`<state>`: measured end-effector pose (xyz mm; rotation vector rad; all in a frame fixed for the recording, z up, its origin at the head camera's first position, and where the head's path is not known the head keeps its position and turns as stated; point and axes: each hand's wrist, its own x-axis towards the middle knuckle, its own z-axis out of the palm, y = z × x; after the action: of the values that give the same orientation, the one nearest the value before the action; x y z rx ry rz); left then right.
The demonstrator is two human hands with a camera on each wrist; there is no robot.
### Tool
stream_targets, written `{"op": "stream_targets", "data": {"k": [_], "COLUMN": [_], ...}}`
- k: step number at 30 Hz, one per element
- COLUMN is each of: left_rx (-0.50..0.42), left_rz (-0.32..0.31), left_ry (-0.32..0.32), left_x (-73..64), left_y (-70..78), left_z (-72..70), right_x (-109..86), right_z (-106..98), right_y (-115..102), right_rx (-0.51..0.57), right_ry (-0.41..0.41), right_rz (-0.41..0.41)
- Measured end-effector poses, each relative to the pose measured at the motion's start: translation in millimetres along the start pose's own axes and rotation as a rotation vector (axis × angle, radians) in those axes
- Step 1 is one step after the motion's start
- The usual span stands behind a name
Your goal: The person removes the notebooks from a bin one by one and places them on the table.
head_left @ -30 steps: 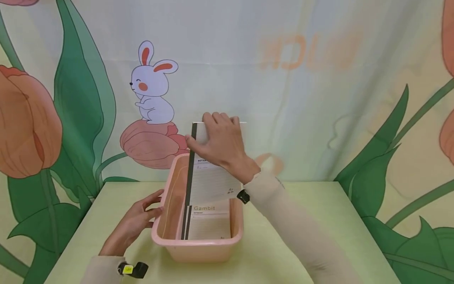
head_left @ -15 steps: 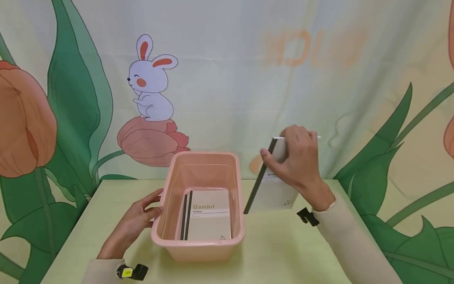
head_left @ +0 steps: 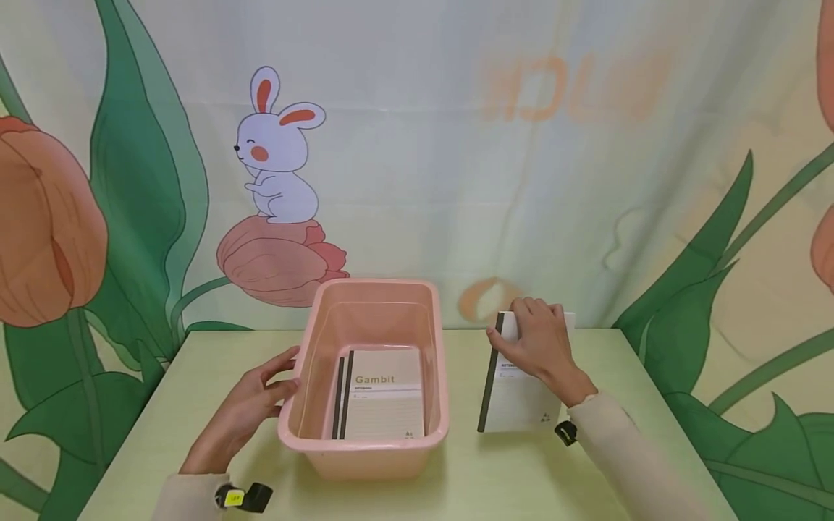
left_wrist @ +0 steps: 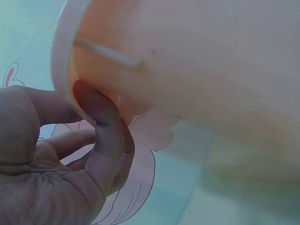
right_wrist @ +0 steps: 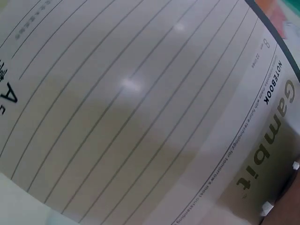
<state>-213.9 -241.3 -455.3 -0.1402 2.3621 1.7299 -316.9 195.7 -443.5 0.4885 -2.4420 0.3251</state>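
Notebook (head_left: 517, 405), one, seemingly being placed on the table (head_left: 615, 376): right hand (head_left: 537, 344) is gripping its top, left hand (head_left: 250, 398) is pinching the pink basin's rim (head_left: 371, 445), next move calling for settling, release.

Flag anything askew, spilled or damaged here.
Nothing looks spilled or damaged. Only slight oddity: in the pink basin, the top notebook sits out of line, with a second black spine showing to its left.

Basin (head_left: 365, 463): smooth plastic, slight gloss. Held notebk (head_left: 521, 405): paper cvr, smooth, w/ glints. Backdrop (head_left: 404, 166): matt cloth.
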Motion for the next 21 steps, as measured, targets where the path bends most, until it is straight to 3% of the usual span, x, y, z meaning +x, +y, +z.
{"op": "stream_targets", "data": {"k": [8,15,21], "left_rx": [-0.008,0.003,0.003], "left_rz": [0.011,-0.013,0.008], "left_ry": [-0.003,0.014,0.005], "left_x": [0.0,1.2,0.1], "left_y": [-0.4,-1.9,-1.1], "left_z": [1.4,2.2,-0.7], "right_x": [-7.2,3.3,12.7], "right_z": [64,103,130], "right_y": [7,11,12], "right_rx": [0.0,-0.019,-0.011], "right_ry": [-0.177,-0.283,-0.404], "right_rz": [0.021,0.042,0.084]}}
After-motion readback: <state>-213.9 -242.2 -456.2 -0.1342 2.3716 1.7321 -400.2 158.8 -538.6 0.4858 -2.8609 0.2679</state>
